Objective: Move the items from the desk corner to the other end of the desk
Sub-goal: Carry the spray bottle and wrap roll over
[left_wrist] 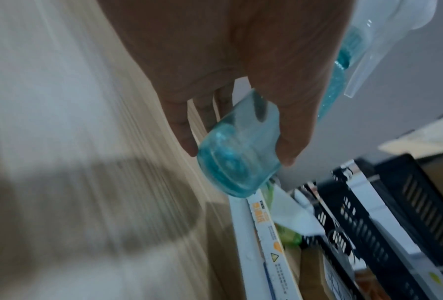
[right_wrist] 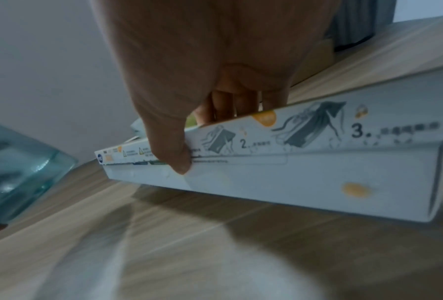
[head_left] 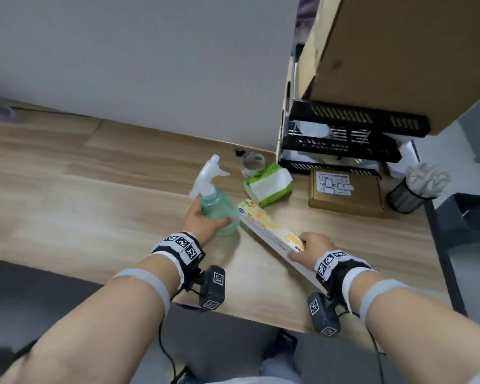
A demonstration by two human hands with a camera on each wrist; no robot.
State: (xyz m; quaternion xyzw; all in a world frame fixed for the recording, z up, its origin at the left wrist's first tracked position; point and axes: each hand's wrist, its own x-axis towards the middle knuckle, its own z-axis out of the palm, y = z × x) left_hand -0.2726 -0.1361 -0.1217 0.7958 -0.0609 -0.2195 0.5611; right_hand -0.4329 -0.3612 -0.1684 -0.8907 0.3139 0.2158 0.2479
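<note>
My left hand [head_left: 203,221] grips a green spray bottle [head_left: 219,209] with a white trigger head, tilted and lifted off the wooden desk [head_left: 94,189]. From the left wrist the left hand [left_wrist: 238,125] wraps the spray bottle [left_wrist: 238,162] near its base. My right hand [head_left: 309,246] holds the near end of a long white and yellow box [head_left: 269,227], raised at an angle. In the right wrist view the right hand [right_wrist: 202,142] pinches the box [right_wrist: 279,162] between thumb and fingers. A green wipes pack [head_left: 269,184] and a tape roll [head_left: 252,162] lie behind.
A brown cardboard box [head_left: 347,192] sits by stacked black trays [head_left: 344,137] in the right corner, under a large carton [head_left: 399,51]. A black mesh cup [head_left: 410,195] with white cloth stands at the desk's right edge. A white wall [head_left: 150,65] runs behind.
</note>
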